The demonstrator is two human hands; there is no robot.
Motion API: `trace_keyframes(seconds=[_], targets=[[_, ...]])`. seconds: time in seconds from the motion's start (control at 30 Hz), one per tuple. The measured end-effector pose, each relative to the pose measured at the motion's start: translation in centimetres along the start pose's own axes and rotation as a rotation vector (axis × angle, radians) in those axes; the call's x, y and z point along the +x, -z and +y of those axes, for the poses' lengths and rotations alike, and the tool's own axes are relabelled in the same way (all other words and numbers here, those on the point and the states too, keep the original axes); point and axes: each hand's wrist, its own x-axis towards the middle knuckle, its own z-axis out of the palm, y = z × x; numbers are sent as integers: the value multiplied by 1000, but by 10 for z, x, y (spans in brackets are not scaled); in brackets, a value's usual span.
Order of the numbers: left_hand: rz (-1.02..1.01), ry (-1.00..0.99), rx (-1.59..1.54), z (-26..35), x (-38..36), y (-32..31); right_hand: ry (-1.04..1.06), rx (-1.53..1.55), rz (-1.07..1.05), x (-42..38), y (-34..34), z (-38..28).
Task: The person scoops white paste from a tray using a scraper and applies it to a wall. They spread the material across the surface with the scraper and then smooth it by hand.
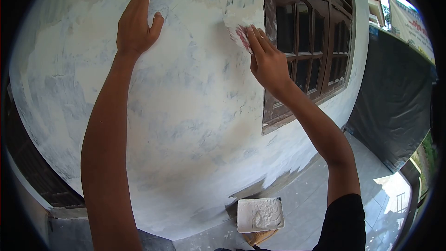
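Note:
My right hand (271,62) presses a flat putty scraper (239,38), smeared white with reddish patches, against the wall beside the window frame. Its fingers lie over the back of the tool. Further left, my left hand (135,24) is raised to the wall with fingers stretched upward and thumb apart; nothing shows in it. The wall (186,125) carries uneven white filler with grey-blue patches showing through. Below, a white tray (239,218) holds thick white paste.
A brown wooden window (320,65) with glass panes is set in the wall at right. Beyond it hangs a dark tarp (395,97), with a printed banner (409,21) behind. Grey floor tiles (306,204) run along the wall's foot. A dark slatted panel (37,162) stands at left.

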Motion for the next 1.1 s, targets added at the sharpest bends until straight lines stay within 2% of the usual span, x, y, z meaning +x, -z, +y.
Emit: trace_keyframes(seconds=[0.1,0.2,0.37,0.5,0.57,0.67,0.77,0.83,0.93,0.97,1.1], targets=[[-28,26,-8,1,-1,1,-50,-146,175,61,-13,35],[-32,29,-5,0,0,2,-67,-272,206,93,-42,64],[-17,21,-19,-1,-1,2,-22,-333,53,55,-66,47],[-23,28,-32,-1,-2,1,-20,-297,-58,-20,-40,11],[-25,37,-36,-2,-1,-1,13,-135,-146,-42,-23,4],[11,-18,7,-3,-1,-1,-19,-63,-49,-17,-1,13],[-31,27,-35,-1,-1,1,-51,-127,111,46,7,35],[20,-43,10,-2,2,1,-105,-185,171,83,-8,56],[31,-53,17,-1,2,1,-56,-285,189,116,-43,88],[28,-57,19,-2,3,1,-41,-341,45,115,-50,96],[38,-54,11,-3,2,0,-97,-433,-20,63,-65,61]])
